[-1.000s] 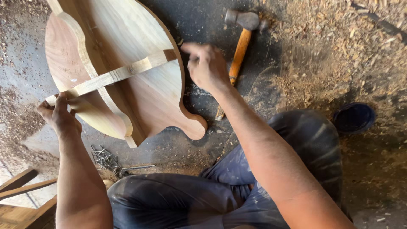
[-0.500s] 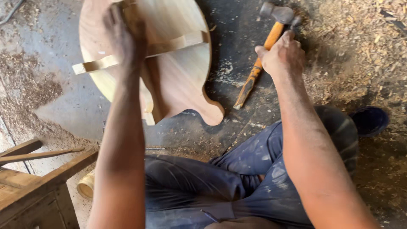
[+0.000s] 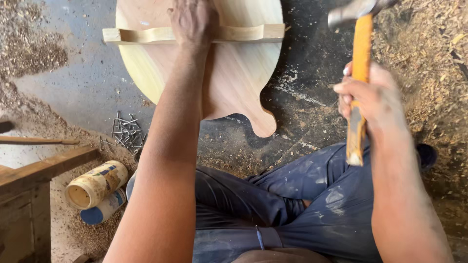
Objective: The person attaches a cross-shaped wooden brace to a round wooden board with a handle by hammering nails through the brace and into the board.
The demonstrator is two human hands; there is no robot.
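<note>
While I sit on the floor, these lines tell how things lie, with clock directions taken from my knees.

Left hand: my left hand lies flat and spread at 12 o'clock, pressing on the wooden batten where it crosses the round wooden panel.

Right hand: my right hand is closed tight round the orange handle of the hammer, raised at 2 o'clock, head up and clear of the wood.

Panel: it lies on the dusty concrete floor straight ahead, its curved tab pointing back toward my legs at 1 o'clock.

Nails: a loose heap of nails sits at 10 o'clock, just beside the panel's edge.

Risk, fingers: my left fingers rest right on the batten, so I judge a stray swing could land on them.

Risk, slip: the batten overhangs the panel at the left and seems held only by my palm; a hard knock might shift it.

Risk, wood: a glancing hit could dent the pale panel.

Packages: a cylindrical can lies on its side at 9 o'clock, open mouth toward me, cream with a yellow and blue label; touching it below is a blue-capped container.

Sawdust: thick at 3 o'clock.
</note>
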